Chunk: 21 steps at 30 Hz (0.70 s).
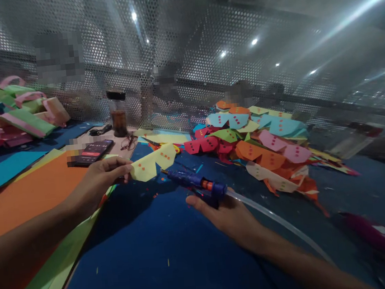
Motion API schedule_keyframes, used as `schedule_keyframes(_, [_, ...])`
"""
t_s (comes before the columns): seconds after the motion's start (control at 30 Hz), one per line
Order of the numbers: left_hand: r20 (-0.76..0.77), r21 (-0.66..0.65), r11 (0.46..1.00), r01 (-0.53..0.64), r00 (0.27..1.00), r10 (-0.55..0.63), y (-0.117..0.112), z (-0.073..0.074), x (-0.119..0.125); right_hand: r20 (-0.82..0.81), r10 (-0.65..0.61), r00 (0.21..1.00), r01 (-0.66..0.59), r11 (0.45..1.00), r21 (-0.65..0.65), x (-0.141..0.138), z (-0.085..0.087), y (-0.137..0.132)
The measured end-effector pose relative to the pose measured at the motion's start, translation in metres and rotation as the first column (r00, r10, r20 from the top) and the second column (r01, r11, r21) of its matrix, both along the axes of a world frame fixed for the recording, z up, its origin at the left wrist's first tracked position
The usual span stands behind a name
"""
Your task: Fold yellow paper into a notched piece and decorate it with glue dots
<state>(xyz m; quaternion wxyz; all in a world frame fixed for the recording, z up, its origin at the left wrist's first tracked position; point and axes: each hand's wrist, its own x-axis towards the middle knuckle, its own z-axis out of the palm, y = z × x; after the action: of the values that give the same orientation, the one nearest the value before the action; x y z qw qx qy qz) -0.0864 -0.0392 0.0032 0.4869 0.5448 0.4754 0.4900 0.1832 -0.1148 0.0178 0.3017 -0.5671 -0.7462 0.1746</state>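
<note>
My left hand (115,170) pinches the left end of a pale yellow paper cutout (150,164), notched along its lower edge and marked with small reddish dots. In my right hand (228,213) is a blue hot glue gun (196,180), its nozzle close to the cutout's notch; whether they touch I cannot tell. A long translucent glue stick (278,220) trails from the back of the gun towards the lower right. Yellow-handled scissors (176,149) lie just behind the cutout, partly hidden by it.
Right of the gun spreads a pile of dotted paper cutouts (257,149). Coloured sheets (46,186) lie left, with a phone (93,152), a dark-lidded jar (119,117) and folded paper strips (12,112) beyond. A purple object (374,236) sits right. Perforated metal panels (185,72) stand behind.
</note>
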Motion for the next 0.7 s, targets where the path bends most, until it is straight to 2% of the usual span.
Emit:
schedule_keyframes(0.17, [0.045,-0.058,0.997,-0.058,0.997,0.061,0.005,0.000,-0.006,-0.058,0.014,0.998,-0.018,0.997,-0.071,0.011,-0.003,0.018])
schedule_keyframes(0.27, [0.075,-0.086,0.994,-0.073,0.994,0.080,0.009,-0.004,-0.011,-0.051,0.036,0.998,-0.043,0.991,-0.130,0.015,-0.007,0.030])
schedule_keyframes(0.4, [0.075,-0.127,0.981,-0.149,0.984,0.159,0.015,-0.008,-0.015,-0.013,0.056,0.998,-0.057,0.979,-0.194,0.018,-0.009,0.043])
schedule_keyframes(0.7, [0.144,-0.208,0.935,-0.286,0.937,0.318,0.023,-0.008,-0.017,0.060,0.074,0.995,-0.052,0.947,-0.316,0.019,-0.007,0.053])
